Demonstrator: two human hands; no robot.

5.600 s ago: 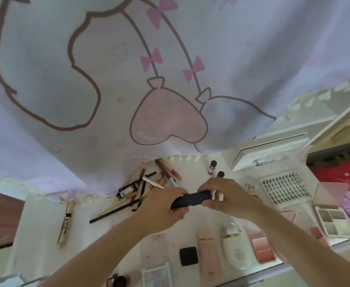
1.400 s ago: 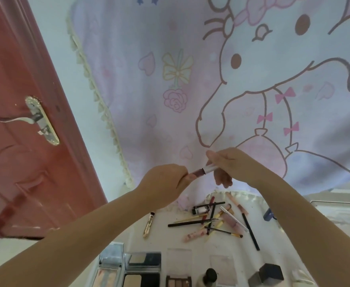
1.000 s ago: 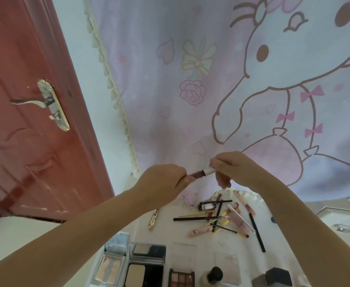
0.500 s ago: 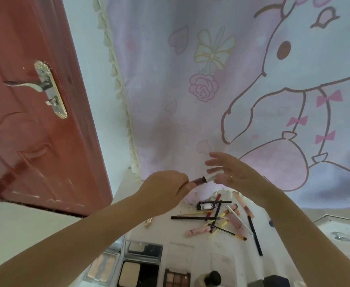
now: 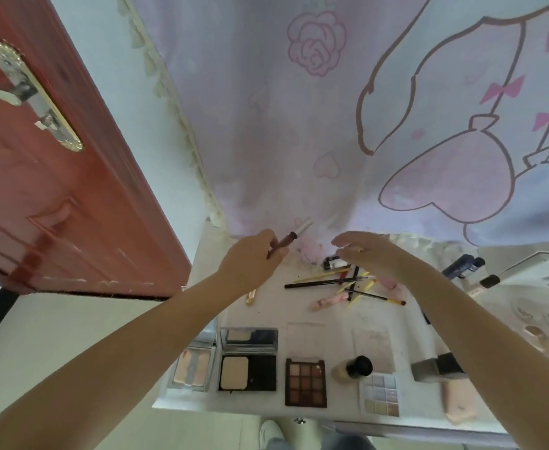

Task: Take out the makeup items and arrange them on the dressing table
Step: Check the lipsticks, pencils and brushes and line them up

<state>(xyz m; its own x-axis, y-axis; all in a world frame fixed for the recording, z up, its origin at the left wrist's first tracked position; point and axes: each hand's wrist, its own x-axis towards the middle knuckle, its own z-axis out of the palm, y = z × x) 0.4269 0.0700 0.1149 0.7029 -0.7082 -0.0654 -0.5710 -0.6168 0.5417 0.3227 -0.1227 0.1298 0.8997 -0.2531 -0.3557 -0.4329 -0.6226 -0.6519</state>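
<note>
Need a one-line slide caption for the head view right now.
Left hand holds a slim lip pencil above the dressing table; right hand hovers open beside it.

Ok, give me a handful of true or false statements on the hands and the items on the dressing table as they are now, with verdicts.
1. The left hand pinches a slim maroon and white lip pencil. True.
2. The right hand grips the other end of that pencil. False: its fingers are straight and hold nothing, apart from the pencil.
3. The brown eyeshadow palette lies open, to the right of the open powder compact. True.
4. The long black pencil stands upright in a cup. False: it lies flat on the dressing table among the loose brushes.
5. The black-capped foundation bottle sits left of the powder compact. False: it sits right of the brown palette.
</note>
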